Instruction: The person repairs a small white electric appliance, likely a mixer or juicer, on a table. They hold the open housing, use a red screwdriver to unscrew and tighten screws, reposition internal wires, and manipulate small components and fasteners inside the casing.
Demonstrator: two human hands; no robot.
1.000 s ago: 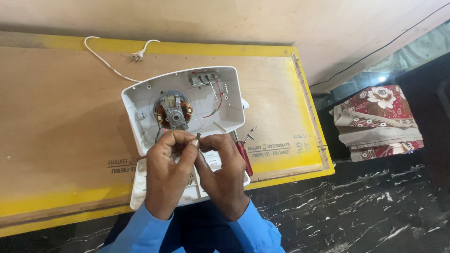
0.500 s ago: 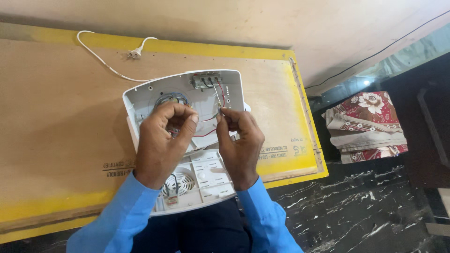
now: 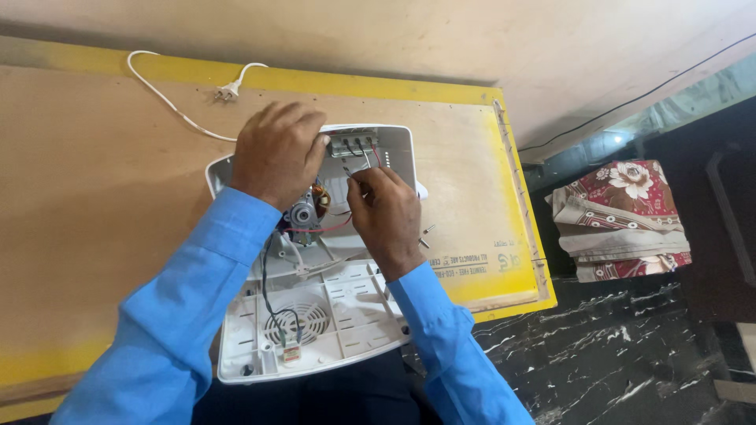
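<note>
The right hand point(image 3: 387, 216) pinches a thin screwdriver point(image 3: 347, 171), tip angled up-left toward the switch block point(image 3: 353, 145) just beyond the fingertips. The left hand point(image 3: 276, 153), fingers curled, grips the open white appliance casing point(image 3: 331, 315), which runs lengthwise toward the person. Right of the hands, dark print marks the board's yellow edge point(image 3: 516, 244).

Small repair workshop, likely home-based. Evidence: plywood bench top point(image 3: 94, 236) with yellow painted edge; opened white appliance casing point(image 3: 331, 323) with motor point(image 3: 303, 211) and wiring exposed; loose screws point(image 3: 426, 236) on the board; folded floral cloth point(image 3: 622, 220) on dark marble floor point(image 3: 614, 354).
</note>
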